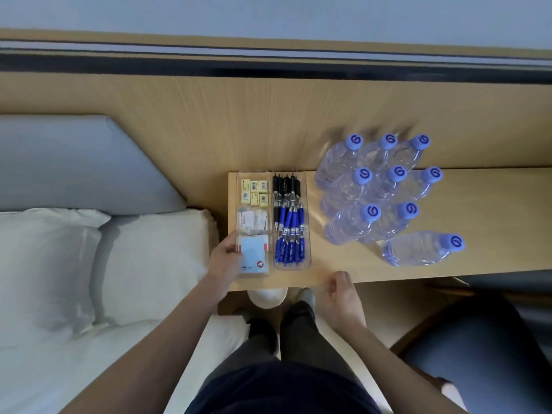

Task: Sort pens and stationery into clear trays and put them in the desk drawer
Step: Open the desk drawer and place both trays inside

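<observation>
Stationery tray (pixel 239 204), clear, lies on the left end of the desk (pixel 493 219), centre frame; the left hand (pixel 227 258) grips its near left edge. The right hand (pixel 340 291) hovers at the desk's front edge, fingers loosely curled, holding nothing. Just right of the stationery tray, the pen tray (pixel 306 210) holds black and blue pens (pixel 288 234). Water bottles (pixel 363 177) stand further right

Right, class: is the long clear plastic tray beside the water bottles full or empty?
Full: black pens and blue pens lie packed lengthwise in the long clear plastic tray.
</observation>
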The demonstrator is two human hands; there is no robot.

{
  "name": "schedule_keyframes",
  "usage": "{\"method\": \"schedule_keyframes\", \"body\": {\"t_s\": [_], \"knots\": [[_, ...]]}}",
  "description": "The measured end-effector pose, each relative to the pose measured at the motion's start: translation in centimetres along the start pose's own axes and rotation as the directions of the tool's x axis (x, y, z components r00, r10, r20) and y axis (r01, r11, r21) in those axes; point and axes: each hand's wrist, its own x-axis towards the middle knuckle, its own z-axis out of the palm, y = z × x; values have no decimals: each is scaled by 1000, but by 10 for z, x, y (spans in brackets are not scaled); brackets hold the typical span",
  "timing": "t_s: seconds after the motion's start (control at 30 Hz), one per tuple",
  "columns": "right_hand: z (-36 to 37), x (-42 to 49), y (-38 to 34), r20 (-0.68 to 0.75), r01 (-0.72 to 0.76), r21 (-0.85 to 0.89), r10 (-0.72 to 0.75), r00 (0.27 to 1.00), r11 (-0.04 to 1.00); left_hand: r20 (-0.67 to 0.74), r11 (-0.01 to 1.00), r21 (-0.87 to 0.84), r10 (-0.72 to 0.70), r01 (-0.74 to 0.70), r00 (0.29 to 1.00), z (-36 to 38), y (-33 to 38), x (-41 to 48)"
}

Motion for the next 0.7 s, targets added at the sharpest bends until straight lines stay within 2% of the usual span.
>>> {"method": "schedule_keyframes", "body": {"t_s": [0.07,0.17,0.27,0.37,0.43,0.47,0.53,0.6,0.63,0.7], "knots": [[5,-9,21,56,-196,33,194,979,980,37,999,44,5,-6,999,-4,-2,1],[16,-15,42,216,-501,231,458,862,834,83,995,98,-12,4,997,-13,-4,-2],[29,-13,45,348,-634,395,531,773,665,74,989,147,-9,-2,997,-25,-11,-8],[48,0,38,416,-675,439,531,738,593,58,973,229,22,-35,998,-37,-19,-17],[62,12,34,479,-702,532,515,710,474,126,928,353,80,-120,989,-42,-24,-24],[69,19,33,511,-711,590,505,696,383,164,892,422,99,-161,981,-42,-26,-29],[75,32,31,573,-698,706,481,664,122,262,786,561,127,-258,957,-43,-32,-37],[81,45,33,603,-625,771,454,656,-122,376,623,676,168,-393,911,-46,-43,-37],[83,52,34,605,-582,786,448,658,-207,402,527,734,169,-427,900,-47,-47,-36],[88,59,37,618,-512,786,439,652,-346,375,375,841,114,-390,920,-48,-52,-40]]}}
